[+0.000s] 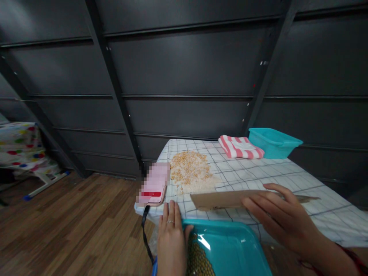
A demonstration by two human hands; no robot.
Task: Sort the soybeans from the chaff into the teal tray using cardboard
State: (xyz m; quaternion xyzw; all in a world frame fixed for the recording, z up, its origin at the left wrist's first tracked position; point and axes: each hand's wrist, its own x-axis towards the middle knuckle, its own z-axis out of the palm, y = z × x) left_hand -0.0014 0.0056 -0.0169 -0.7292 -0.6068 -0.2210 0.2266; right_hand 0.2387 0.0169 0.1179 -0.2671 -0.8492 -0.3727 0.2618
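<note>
My left hand [171, 237] grips the left rim of a teal plastic basin [232, 245], its thumb over the inside and its fingers stretched along the outside toward the table. Small greenish-brown beans [199, 258] lie at the basin's left side. In my right hand [283, 218] is a long strip of brown cardboard [221, 200], pinched between thumb and fingers just above the cloth. The strip lies between the basin and a spread pile of yellow beans and white rice-like grains [191, 168] on the tablecloth.
A pink phone [155, 182] lies at the table's left edge, with a black strap [144, 232] hanging below. At the back right are a folded red-and-white striped cloth [240, 147] and a second teal basin [273, 143]. The checked tablecloth [304, 188] is wrinkled; a dark panel wall [186, 69] stands behind.
</note>
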